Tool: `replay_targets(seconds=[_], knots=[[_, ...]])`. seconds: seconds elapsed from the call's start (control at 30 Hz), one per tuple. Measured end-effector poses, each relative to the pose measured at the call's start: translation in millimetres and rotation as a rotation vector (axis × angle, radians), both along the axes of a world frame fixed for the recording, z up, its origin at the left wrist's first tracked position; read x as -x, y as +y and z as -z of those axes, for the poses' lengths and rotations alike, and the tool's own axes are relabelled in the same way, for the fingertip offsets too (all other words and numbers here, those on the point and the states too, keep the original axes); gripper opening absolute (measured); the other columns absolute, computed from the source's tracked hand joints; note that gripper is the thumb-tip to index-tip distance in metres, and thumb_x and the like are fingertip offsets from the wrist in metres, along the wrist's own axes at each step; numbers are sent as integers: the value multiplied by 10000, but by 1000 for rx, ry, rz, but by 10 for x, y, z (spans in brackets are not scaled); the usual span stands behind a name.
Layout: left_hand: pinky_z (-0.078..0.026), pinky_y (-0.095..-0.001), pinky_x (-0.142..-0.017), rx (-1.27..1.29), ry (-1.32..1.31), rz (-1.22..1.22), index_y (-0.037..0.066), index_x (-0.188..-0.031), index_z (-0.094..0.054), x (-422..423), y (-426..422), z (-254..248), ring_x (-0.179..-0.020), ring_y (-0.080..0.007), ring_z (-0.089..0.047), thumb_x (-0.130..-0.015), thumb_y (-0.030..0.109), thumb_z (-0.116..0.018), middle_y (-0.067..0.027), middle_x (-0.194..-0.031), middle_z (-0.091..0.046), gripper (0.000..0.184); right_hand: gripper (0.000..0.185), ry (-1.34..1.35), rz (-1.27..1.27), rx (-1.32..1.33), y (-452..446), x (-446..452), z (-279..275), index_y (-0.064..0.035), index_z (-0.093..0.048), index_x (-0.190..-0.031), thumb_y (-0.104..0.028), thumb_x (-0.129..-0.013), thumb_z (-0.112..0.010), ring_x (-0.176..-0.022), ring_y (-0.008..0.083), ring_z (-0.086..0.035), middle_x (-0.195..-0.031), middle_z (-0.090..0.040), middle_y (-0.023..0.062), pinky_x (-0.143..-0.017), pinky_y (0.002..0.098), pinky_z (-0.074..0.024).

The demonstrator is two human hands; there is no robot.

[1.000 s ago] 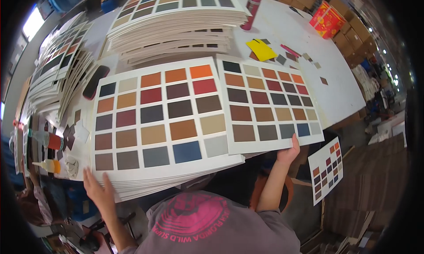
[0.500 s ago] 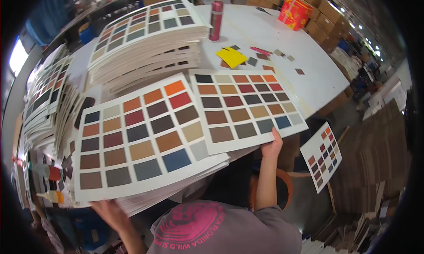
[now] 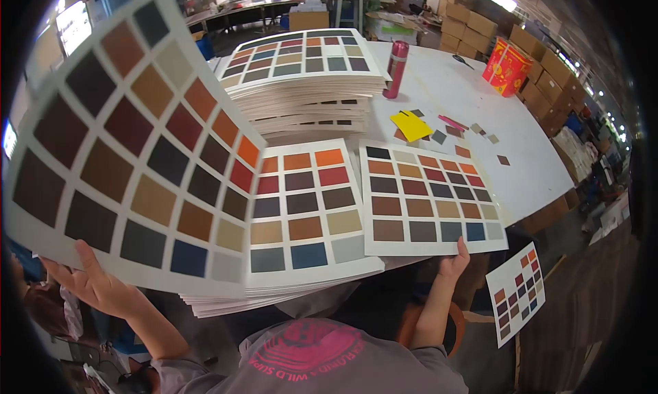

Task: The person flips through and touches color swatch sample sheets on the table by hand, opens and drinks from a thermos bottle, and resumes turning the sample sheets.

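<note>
My left hand grips the lower edge of a swatch sheet, thumb on its face, and holds it raised and bent at the left. Beneath and beside it lies a stack of like sheets, the top one showing rows of coloured squares. My right hand pinches the bottom edge of another swatch sheet, which lies to the right of the stack. The fingers of my right hand are partly hidden under that sheet.
A tall pile of swatch sheets stands at the back. Near it are a pink bottle, a yellow piece, loose small squares and a red tub. A smaller swatch card is at the right, beyond the table edge.
My left hand has lifted the top sheet off the left stack and up to the left, baring a like sheet below. My right hand keeps hold of its sheet. The camera view has shifted.
</note>
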State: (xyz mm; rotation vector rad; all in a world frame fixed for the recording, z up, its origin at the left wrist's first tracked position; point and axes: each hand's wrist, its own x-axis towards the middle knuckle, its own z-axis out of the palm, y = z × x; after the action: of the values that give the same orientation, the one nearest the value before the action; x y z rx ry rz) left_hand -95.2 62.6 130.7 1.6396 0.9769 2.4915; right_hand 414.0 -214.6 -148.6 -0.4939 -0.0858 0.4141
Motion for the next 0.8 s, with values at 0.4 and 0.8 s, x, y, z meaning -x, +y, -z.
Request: replay_targets(seconds=[0.4,0.8], knots=[[-402,-425,-954,-308,1580,434,188,-1326,-496,-1154,-499,260,-1227,-272,-488,-827,174,-534,-87,-1308,-531,501,331,-372,436,123,58,223,-1590,62,-520,-1199,33,-870,-543,-1039,242,-582,-1142,-590,147,-928,388,-467],[-309,-486,-1052,15,1450,764,83,-1257,-507,-1332,-957,1706,-1321,-229,-370,-859,296,-565,-106,-1373,-440,455,414,-1596,488,629,992,1588,-2085,108,-611,-1088,129,-711,-442,-1049,305,-616,-1106,-624,259,-905,394,-471]])
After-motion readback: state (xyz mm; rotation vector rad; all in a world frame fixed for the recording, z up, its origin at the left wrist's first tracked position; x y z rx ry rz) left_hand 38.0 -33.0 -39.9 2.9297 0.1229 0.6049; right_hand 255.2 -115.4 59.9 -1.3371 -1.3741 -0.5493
